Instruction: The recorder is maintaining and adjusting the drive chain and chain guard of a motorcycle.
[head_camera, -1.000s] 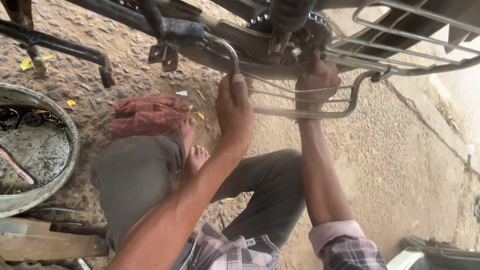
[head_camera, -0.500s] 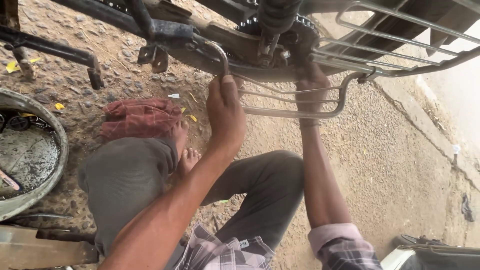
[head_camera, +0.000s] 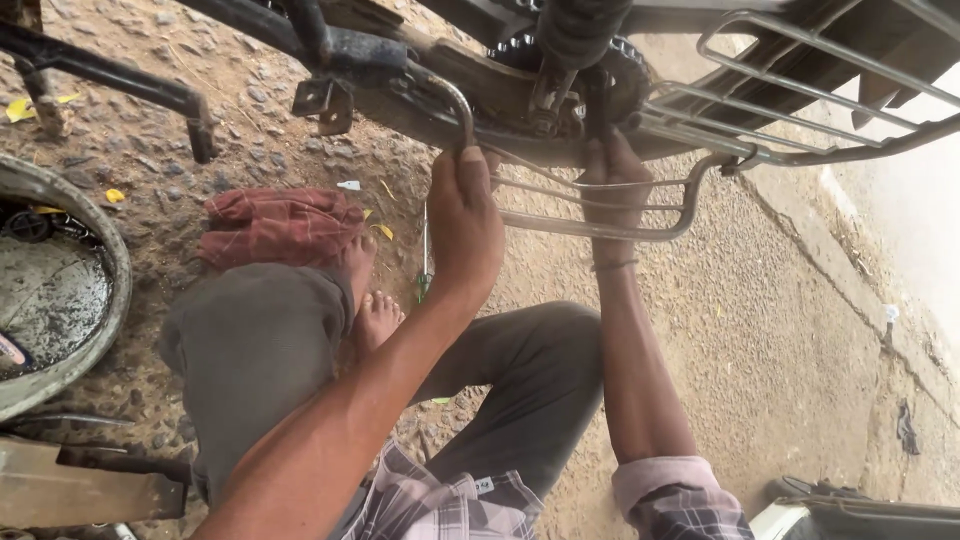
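Under the motorcycle frame, on gravelly ground (head_camera: 780, 330), a bent wire guard rail (head_camera: 600, 225) runs between both of the person's hands. The left hand (head_camera: 463, 225) is closed in a fist around the guard's curved left end, where the tube bends up toward the frame. The right hand (head_camera: 612, 185) reaches up behind the guard's horizontal bars, its fingers curled against them just below the chain sprocket (head_camera: 590, 75); whether it fully grips a bar cannot be told. A wire carrier rack (head_camera: 830, 85) stretches toward the upper right. On the ground by the person's bare foot (head_camera: 375, 315) lies a folded red cloth (head_camera: 275, 225), with a green-handled screwdriver (head_camera: 424, 255) just beside the foot. A round dark basin (head_camera: 60, 290) sits at the left edge.
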